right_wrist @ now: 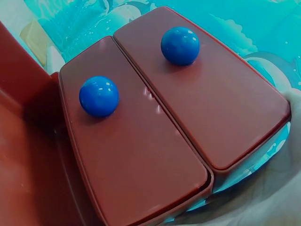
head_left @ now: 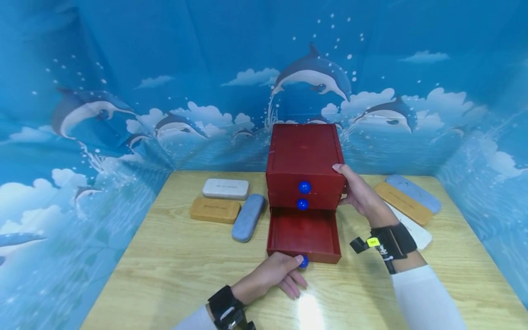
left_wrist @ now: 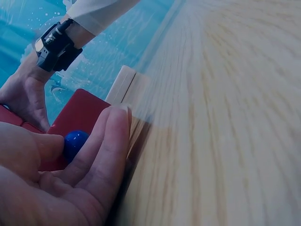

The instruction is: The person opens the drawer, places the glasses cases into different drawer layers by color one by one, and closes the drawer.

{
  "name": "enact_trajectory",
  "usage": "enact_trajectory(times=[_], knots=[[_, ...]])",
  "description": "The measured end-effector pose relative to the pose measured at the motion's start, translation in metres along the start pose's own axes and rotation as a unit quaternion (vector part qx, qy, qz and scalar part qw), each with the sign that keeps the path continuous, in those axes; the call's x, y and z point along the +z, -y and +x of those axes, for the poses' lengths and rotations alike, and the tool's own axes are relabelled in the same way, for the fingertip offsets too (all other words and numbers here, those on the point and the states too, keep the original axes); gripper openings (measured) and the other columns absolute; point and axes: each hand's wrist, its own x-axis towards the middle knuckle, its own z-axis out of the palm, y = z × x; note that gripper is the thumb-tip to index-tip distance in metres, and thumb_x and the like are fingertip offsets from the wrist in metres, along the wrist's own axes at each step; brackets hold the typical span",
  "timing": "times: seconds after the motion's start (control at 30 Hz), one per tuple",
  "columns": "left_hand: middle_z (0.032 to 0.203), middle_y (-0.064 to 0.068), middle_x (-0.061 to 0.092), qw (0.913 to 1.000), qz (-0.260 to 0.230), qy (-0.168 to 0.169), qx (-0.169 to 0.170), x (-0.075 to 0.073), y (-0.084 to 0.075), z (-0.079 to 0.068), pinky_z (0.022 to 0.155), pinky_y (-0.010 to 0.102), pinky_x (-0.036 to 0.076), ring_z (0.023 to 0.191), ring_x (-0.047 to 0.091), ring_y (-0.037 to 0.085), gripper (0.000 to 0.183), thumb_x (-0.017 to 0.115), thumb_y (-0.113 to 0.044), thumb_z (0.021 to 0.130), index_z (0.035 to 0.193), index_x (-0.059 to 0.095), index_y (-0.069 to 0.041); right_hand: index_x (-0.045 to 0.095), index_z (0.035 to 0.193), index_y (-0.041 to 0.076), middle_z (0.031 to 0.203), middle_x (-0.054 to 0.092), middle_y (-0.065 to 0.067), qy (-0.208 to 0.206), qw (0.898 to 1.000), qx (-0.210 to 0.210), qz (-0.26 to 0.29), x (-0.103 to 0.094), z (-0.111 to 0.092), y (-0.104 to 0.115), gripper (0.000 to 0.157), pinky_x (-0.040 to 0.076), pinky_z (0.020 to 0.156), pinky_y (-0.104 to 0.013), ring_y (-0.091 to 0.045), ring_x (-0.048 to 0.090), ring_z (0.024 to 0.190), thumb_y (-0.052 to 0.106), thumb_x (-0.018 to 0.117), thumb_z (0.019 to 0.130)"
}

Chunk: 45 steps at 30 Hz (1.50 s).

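A dark red drawer cabinet stands at the back middle of the wooden table. Its bottom drawer is pulled out, and the bare inside shows. My left hand pinches that drawer's blue round knob between thumb and index finger, the other fingers extended below it. On the cabinet's right side my right hand holds on, thumb over the top front corner, with most of its fingers hidden behind the side. The upper drawers, with an upper blue knob and a middle blue knob, are closed.
Left of the cabinet lie a white case, a tan case and a grey-blue case. Beyond my right wrist are a blue case, another tan case and a white one. A dolphin-print cloth hangs around the table.
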Motion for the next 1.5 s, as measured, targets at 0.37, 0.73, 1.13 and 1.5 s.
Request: enact_trajectory(times=[0.37, 0.73, 1.13, 1.5], knots=[[0.078, 0.018, 0.07, 0.9999, -0.003, 0.013, 0.007, 0.002, 0.001, -0.003, 0.052, 0.041, 0.054, 0.059, 0.066, 0.03, 0.051, 0.05, -0.046, 0.096, 0.097, 0.065, 0.002, 0.02, 0.141, 0.012, 0.132, 0.035, -0.017, -0.001, 1.0, 0.001, -0.004, -0.001, 0.001, 0.0, 0.066, 0.046, 0.079, -0.059, -0.036, 0.043, 0.111, 0.055, 0.04, 0.095], [0.078, 0.018, 0.07, 0.9999, 0.003, 0.016, 0.004, 0.003, 0.0, -0.007, 0.051, 0.04, 0.054, 0.058, 0.066, 0.03, 0.051, 0.049, -0.046, 0.096, 0.096, 0.065, 0.002, 0.022, 0.14, 0.013, 0.131, 0.037, -0.016, -0.006, 1.0, -0.004, -0.009, -0.001, 0.0, -0.001, 0.064, 0.047, 0.078, -0.06, -0.036, 0.045, 0.11, 0.056, 0.04, 0.095], [0.074, 0.018, 0.069, 0.9999, 0.011, 0.008, 0.003, 0.006, 0.0, -0.012, 0.048, 0.04, 0.053, 0.056, 0.065, 0.031, 0.047, 0.049, -0.047, 0.096, 0.1, 0.065, -0.002, 0.024, 0.139, 0.015, 0.13, 0.038, -0.016, -0.013, 1.0, -0.008, -0.003, 0.001, 0.001, -0.002, 0.063, 0.047, 0.075, -0.059, -0.036, 0.045, 0.108, 0.056, 0.041, 0.094], [0.076, 0.02, 0.069, 0.9999, 0.007, 0.015, -0.005, 0.006, 0.0, -0.016, 0.047, 0.04, 0.053, 0.055, 0.064, 0.03, 0.045, 0.048, -0.043, 0.098, 0.102, 0.064, -0.001, 0.021, 0.141, 0.014, 0.132, 0.035, -0.017, -0.008, 1.0, -0.003, -0.011, 0.0, 0.0, -0.001, 0.066, 0.047, 0.077, -0.059, -0.038, 0.041, 0.111, 0.057, 0.039, 0.094]])
